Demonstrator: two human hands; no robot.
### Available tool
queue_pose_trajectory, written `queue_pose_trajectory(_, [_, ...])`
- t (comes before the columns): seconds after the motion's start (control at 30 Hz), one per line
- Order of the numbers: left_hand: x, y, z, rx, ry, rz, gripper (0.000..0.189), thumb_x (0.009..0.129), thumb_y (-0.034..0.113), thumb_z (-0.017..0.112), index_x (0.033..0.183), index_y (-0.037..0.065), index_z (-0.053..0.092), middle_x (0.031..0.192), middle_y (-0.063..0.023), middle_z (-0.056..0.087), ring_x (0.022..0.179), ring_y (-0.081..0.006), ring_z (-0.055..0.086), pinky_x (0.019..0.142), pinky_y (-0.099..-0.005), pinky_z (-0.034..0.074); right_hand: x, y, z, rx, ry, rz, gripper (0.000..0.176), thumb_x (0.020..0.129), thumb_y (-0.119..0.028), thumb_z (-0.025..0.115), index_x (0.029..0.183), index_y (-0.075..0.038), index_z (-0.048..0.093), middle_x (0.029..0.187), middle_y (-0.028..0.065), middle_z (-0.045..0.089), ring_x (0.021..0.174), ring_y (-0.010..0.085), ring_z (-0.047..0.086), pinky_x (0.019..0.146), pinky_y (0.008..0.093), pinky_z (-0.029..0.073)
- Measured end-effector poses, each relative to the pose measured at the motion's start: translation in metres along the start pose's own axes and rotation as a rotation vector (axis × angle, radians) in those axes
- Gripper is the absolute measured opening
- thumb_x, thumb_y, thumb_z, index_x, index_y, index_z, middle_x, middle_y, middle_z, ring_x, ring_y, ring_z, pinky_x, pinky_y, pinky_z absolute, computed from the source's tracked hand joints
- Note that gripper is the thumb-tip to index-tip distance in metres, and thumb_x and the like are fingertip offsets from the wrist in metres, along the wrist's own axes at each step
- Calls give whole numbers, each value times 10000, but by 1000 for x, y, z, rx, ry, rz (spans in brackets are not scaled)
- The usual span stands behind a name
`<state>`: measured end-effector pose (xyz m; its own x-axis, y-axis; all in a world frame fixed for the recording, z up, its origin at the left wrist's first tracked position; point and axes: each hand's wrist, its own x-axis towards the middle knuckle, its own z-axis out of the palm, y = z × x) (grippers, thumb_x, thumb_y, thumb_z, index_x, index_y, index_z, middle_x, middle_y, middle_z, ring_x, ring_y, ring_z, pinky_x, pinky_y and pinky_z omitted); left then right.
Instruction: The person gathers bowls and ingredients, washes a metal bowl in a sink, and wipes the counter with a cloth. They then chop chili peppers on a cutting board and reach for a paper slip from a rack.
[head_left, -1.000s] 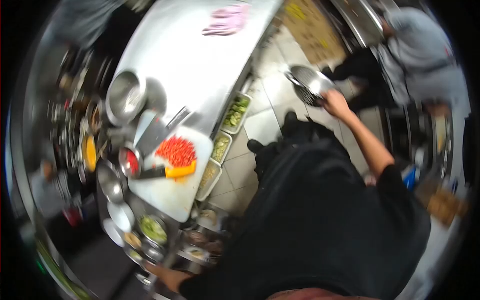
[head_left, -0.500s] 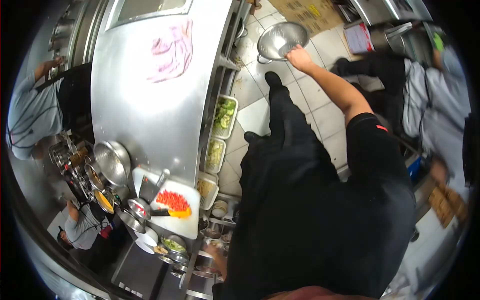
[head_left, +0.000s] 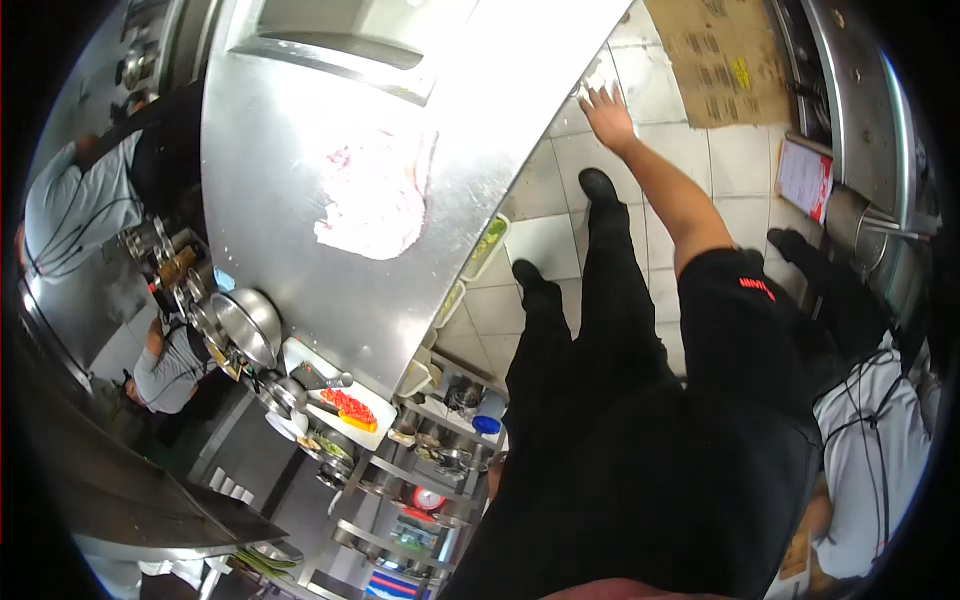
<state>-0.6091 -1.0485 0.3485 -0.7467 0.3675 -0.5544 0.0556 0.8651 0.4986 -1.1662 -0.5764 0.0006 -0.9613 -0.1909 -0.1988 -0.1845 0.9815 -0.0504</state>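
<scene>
KITCHEN LINE: A worker's right hand point(head_left: 607, 115) reaches out at arm's length, fingers spread and palm empty, gripping nothing. It is just beside the far edge of a long brushed stainless-steel counter point(head_left: 290, 130), and whether the fingertips touch that edge cannot be told. The hand hangs over the pale tiled floor point(head_left: 545, 240), beyond the worker's own black shoes point(head_left: 598, 186). The left hand is hidden behind the dark-clothed torso, so its grip cannot be seen.

The move reads as an open-handed reach toward the counter's edge, with nothing taken up. Because the arm looks near full stretch, closing on anything there would likely call for a lean forward.

A crumpled pink-and-white cloth point(head_left: 372, 195) lies on the counter, well apart from the hand. Farther along sit a round steel bowl point(head_left: 250, 325) and a white cutting board heaped with chopped red peppers point(head_left: 348, 408). A rectangular steel pan of green vegetables point(head_left: 487, 243) hangs below the counter's edge. A flattened brown cardboard sheet point(head_left: 725, 55) covers the floor near the hand.

A co-worker in a white top point(head_left: 880, 460) crowds the narrow aisle at the worker's right. Another in a grey shirt point(head_left: 75, 205) stands across the counter.
</scene>
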Motion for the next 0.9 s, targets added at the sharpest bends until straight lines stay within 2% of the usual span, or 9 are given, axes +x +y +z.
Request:
queue_pose_trajectory(0.27, [85,5,1,-1145,320,-823,381,862,176,516,1214,52,439,942,-86,658,733,-154,628,586,-257,482,-221,1,46,296,-792,122,268,738,-187,523,947,-74,645,980,170,630,932,325,596,791,452,470])
queue_pose_trajectory(0.37, [115,11,9,-1218,492,-698,395,834,131,561,1209,47,467,939,-79,658,770,-147,618,610,-252,480,-286,19,159,153,-997,-419,312,799,-307,539,978,-78,654,1005,156,633,882,331,613,745,456,495])
queue_pose_trajectory(0.4, [116,16,20,-1193,528,-643,375,827,133,568,1184,43,495,939,-79,659,780,-167,619,642,-269,486,-289,22,222,508,-1567,64,323,854,-320,517,1015,-67,641,984,127,640,871,309,625,690,443,520])
queue_pose_trajectory(0.5, [106,33,8,-801,482,-710,303,813,150,591,1094,40,578,965,-100,658,858,-242,624,770,-335,484,-240,-36,136,525,-1150,-76,197,733,-191,633,876,-57,655,795,106,642,685,272,611,636,403,515])
queue_pose_trajectory(0.57, [62,0,19,-623,857,-658,254,858,201,567,1053,44,606,990,-130,649,939,-281,615,826,-376,466,-196,-84,130,687,-1113,-160,149,652,-106,711,783,-51,664,668,92,643,560,248,602,600,376,511])
queue_pose_trajectory(0.63, [-20,13,-57,-397,1496,-695,201,861,161,574,1012,33,608,934,-127,640,782,-233,597,729,-335,474,-152,-206,-76,-361,-1037,-1277,220,741,-31,605,948,42,597,680,91,645,643,167,635,508,307,503])
queue_pose_trajectory(0.7, [-133,59,-142,-328,1773,-792,177,826,20,541,974,88,610,970,2,587,748,-78,500,649,-216,406,-183,-337,-294,268,-908,-767,153,672,-141,655,801,-59,664,637,93,642,613,224,643,558,373,488])
queue_pose_trajectory(0.83, [-269,154,-224,267,2540,-594,257,746,158,578,919,-32,594,740,-77,600,621,-88,519,622,-261,422,-304,-508,-579,894,221,-1500,235,786,-155,641,953,9,614,680,85,582,584,141,516,636,310,428])
queue_pose_trajectory(0.9, [-369,203,-197,-915,1532,752,315,970,164,371,1213,-36,365,1250,-202,432,1213,-256,435,954,-595,392,-328,-543,-652,928,732,-2177,305,846,-274,497,953,1,576,799,193,575,683,287,555,662,365,467])
